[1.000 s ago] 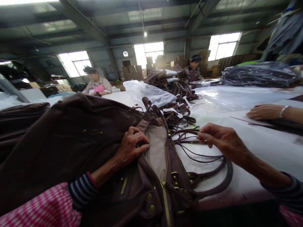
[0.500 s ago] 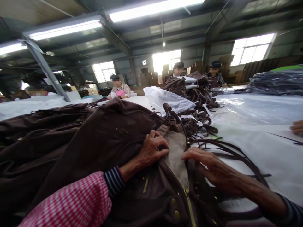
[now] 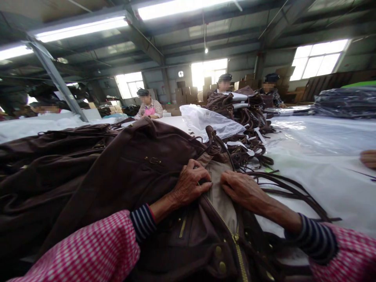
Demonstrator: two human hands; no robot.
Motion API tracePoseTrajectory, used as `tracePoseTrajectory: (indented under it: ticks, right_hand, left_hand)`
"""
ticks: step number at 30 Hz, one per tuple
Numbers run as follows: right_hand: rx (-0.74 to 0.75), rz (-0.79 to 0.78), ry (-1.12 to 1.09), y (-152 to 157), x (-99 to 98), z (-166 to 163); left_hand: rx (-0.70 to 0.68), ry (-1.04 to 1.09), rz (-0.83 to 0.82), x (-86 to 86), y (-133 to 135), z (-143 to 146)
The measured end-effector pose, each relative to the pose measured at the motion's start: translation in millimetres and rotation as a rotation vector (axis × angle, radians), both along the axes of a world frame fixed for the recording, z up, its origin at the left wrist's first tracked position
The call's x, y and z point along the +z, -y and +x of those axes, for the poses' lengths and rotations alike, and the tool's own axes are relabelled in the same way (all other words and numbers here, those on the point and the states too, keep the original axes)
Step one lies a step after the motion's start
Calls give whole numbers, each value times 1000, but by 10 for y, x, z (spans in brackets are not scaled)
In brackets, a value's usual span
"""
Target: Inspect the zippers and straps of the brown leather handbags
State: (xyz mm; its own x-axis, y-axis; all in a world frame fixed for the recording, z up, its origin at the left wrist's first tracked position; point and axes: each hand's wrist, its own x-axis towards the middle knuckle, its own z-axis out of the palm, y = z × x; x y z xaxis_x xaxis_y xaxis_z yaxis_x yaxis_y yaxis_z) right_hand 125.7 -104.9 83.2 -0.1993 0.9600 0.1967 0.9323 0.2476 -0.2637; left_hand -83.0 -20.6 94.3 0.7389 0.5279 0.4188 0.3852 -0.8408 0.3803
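A dark brown bag (image 3: pixel 126 172) with brass studs lies in front of me, its zipper (image 3: pixel 232 235) partly undone so the beige lining (image 3: pixel 219 184) shows. My left hand (image 3: pixel 189 184) grips the left edge of the opening, fingers curled on the brown material. On the right edge rests my right hand (image 3: pixel 242 190), its fingers bent down and pressing the bag beside the lining. The bag's long straps (image 3: pixel 293 194) trail off to the right across the white table.
More brown bags (image 3: pixel 44 156) are piled at my left and further back (image 3: pixel 235 107), beside a clear plastic bag (image 3: pixel 205 121). Several people sit at the far side. Another person's hand (image 3: pixel 368 158) rests at the right edge. Wrapped dark goods (image 3: pixel 343 102) are stacked far right.
My right hand let go of the thin straps and came left onto the bag's opening, close to my left hand. The view tilted up and swung slightly right.
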Motion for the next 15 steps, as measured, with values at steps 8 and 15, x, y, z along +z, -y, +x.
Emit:
tracePoseTrajectory:
  ticks: [8,15]
  right_hand:
    - [12,-91,-274,85,62,7]
    - [69,-91,-385,196,153,-107]
  left_hand:
    - [38,37,-129,35,2,2]
    - [76,51,-169,41,38,13]
